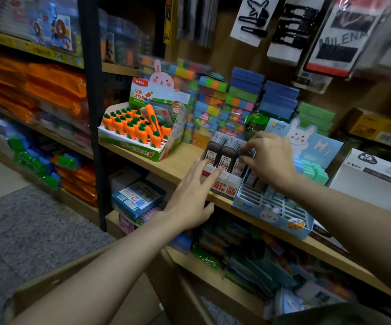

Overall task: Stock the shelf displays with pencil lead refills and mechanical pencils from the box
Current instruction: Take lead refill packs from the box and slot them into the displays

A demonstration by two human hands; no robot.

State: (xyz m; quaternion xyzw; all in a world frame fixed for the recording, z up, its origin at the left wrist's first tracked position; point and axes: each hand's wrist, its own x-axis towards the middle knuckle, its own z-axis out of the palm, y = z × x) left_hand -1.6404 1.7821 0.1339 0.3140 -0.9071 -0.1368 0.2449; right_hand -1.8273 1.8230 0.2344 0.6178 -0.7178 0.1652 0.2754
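Box (91,273) at 7 o'clock, low and nearest. Left hand (191,198) flat, fingers spread, tips touching the white tray (225,181). Right hand (270,158), nearer the upright lead refills (225,151), pinches one at 9 o'clock of its fingertips. Shelf (178,160) beyond.

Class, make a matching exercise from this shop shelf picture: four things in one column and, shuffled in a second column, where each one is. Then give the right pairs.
Things
1. carrot display box
2. lead refill tray
3. left hand
4. right hand

Places
A. on the rightmost row of refills
B. far left on the wooden shelf
C. between the carrot box and the blue rabbit display
D. open, fingers reaching to the tray's front left corner

Pairs: 1-B, 2-C, 3-D, 4-A
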